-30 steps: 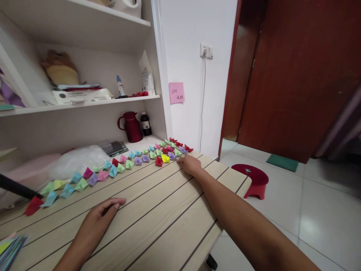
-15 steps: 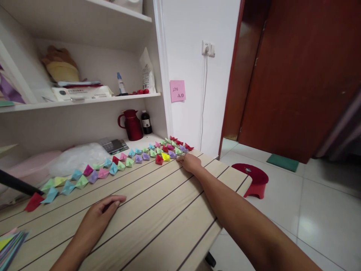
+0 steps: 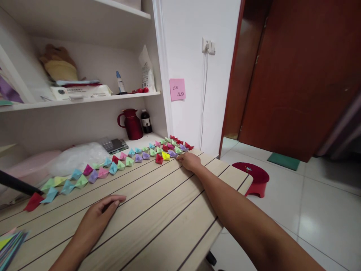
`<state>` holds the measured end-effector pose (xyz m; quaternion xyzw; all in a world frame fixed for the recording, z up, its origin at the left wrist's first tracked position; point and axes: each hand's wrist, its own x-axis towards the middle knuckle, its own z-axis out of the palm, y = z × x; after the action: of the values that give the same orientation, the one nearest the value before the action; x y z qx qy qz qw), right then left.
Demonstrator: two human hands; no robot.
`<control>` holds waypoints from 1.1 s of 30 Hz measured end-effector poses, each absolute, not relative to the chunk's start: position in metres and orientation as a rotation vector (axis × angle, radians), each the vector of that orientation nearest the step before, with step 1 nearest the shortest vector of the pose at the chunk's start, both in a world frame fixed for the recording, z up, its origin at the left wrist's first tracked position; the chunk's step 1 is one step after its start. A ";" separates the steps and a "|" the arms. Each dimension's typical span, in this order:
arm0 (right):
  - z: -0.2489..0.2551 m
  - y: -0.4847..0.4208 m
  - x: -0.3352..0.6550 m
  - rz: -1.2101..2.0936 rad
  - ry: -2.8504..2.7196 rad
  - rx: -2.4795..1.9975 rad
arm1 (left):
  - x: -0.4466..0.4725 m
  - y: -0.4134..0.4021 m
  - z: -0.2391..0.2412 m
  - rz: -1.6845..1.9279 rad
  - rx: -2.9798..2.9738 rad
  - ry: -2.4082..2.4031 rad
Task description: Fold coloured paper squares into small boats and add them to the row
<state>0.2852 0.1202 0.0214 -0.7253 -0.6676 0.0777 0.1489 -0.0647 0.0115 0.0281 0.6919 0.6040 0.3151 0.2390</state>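
A long band of small folded paper boats (image 3: pixel 113 168) in several colours runs across the wooden table (image 3: pixel 158 226) from near left to far right. My right hand (image 3: pixel 190 162) reaches out to the far right end of the band, fingers curled and touching a purple boat (image 3: pixel 172 154) beside a yellow one (image 3: pixel 166 156). Whether it grips the boat is hidden. Resting flat on the table near me, my left hand (image 3: pixel 97 216) has its fingers stretched out and holds nothing.
A stack of coloured paper sheets (image 3: pixel 9 244) lies at the near left edge. Shelves behind the table hold a dark red jug (image 3: pixel 132 124), a dark bottle (image 3: pixel 146 122) and a clear plastic bag (image 3: pixel 77 158). A red stool (image 3: pixel 252 178) stands on the tiled floor.
The view has shifted slightly; both hands stay almost where they were, the right one still at the far end of the boats.
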 end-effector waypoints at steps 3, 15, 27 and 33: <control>0.021 0.120 0.286 0.240 -1.902 -2.096 | -0.064 0.011 0.029 0.856 1.876 1.653; 0.023 0.118 0.283 0.264 -1.855 -2.162 | -0.064 0.012 0.028 0.872 1.880 1.660; 0.023 0.121 0.283 0.246 -1.882 -2.151 | -0.068 0.012 0.024 0.871 1.906 1.636; 0.022 0.122 0.283 0.248 -1.876 -2.141 | -0.066 0.013 0.026 0.864 1.879 1.651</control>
<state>0.2832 0.1220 0.0219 -0.7418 -0.6498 0.0859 0.1418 -0.0655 0.0127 0.0259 0.6884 0.6049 0.3166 0.2451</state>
